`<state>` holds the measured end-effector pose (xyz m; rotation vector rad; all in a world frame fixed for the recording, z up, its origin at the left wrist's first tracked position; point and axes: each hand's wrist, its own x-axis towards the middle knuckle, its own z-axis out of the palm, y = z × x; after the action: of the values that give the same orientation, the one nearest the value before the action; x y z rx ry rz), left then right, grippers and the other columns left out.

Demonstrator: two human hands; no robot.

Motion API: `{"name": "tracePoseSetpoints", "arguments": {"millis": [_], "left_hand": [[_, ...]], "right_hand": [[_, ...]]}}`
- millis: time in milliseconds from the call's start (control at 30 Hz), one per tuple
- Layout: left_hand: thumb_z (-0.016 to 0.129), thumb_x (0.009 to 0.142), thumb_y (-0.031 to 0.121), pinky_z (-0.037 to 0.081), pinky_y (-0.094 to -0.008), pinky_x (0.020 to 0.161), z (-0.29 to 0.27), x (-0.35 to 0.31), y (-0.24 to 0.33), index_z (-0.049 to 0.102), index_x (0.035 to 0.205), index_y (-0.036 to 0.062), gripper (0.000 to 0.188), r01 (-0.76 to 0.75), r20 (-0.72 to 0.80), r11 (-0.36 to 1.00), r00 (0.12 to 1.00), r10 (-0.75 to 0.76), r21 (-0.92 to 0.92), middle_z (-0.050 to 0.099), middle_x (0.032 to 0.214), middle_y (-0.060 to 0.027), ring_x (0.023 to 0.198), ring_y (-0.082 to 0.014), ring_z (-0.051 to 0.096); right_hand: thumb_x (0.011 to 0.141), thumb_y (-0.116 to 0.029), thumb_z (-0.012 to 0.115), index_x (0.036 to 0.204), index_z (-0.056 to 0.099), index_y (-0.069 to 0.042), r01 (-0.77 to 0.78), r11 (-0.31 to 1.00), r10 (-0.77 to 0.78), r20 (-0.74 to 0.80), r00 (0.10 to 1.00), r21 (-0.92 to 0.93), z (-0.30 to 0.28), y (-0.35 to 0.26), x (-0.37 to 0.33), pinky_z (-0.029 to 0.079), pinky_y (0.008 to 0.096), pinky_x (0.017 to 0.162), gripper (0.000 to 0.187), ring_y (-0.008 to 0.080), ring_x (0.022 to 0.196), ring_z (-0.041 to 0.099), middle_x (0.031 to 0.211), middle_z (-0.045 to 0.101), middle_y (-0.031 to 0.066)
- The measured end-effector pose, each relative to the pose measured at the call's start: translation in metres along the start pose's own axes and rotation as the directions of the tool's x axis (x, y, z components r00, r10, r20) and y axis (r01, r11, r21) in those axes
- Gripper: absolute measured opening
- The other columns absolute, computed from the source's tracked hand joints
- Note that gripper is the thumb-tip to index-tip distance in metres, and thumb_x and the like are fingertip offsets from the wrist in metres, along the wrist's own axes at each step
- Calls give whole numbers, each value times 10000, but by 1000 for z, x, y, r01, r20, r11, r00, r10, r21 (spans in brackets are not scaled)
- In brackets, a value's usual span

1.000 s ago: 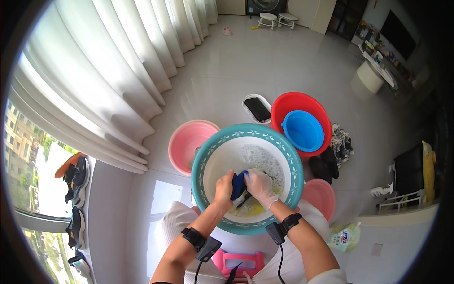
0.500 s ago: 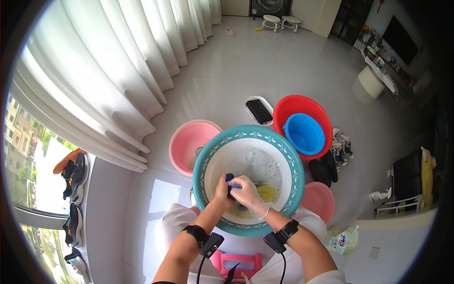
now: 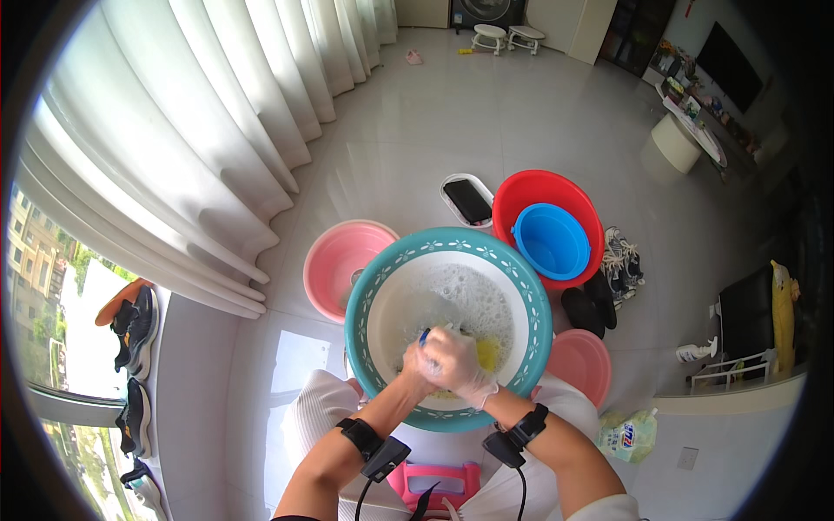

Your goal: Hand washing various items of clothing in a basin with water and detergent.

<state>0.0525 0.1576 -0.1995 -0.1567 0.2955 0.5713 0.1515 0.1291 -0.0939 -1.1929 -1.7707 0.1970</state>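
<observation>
A teal-rimmed basin with a white inside holds sudsy water. Over its near part my two hands are pressed together, both closed on a small dark blue thing. Only a bit of it shows past the fingers, so its kind cannot be told. My right hand, in a clear thin glove, lies on top and hides much of my left hand. Beside the right hand, a yellow piece, perhaps cloth, lies in the water.
Around the basin stand a pink basin, a red basin with a blue bucket inside, and a smaller pink basin. Shoes lie at right, and a phone sits in a white tray. A detergent pouch lies near right.
My right hand has closed further over the left, covering more of the dark blue thing. The whole view has shifted slightly.
</observation>
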Motion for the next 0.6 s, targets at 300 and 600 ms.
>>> {"name": "tracePoseSetpoints", "arguments": {"millis": [300, 600], "left_hand": [[453, 954, 318, 484, -391, 843, 63, 2, 4, 492, 1212, 111, 333, 43, -457, 623, 720, 523, 781, 580, 1111, -85, 980, -182, 590], [423, 921, 509, 343, -570, 983, 42, 21, -2, 381, 1330, 113, 571, 162, -604, 847, 768, 214, 506, 430, 1356, -137, 1208, -291, 466]], "right_hand": [[812, -260, 630, 1024, 557, -82, -509, 740, 552, -37, 833, -439, -23, 98, -28, 443, 484, 776, 286, 365, 999, 539, 1045, 539, 179], [783, -230, 681, 976, 607, 1, -827, 562, 809, 214, 548, -7, 21, 123, -73, 479, 370, 770, 309, 334, 883, 611, 956, 618, 201]]}}
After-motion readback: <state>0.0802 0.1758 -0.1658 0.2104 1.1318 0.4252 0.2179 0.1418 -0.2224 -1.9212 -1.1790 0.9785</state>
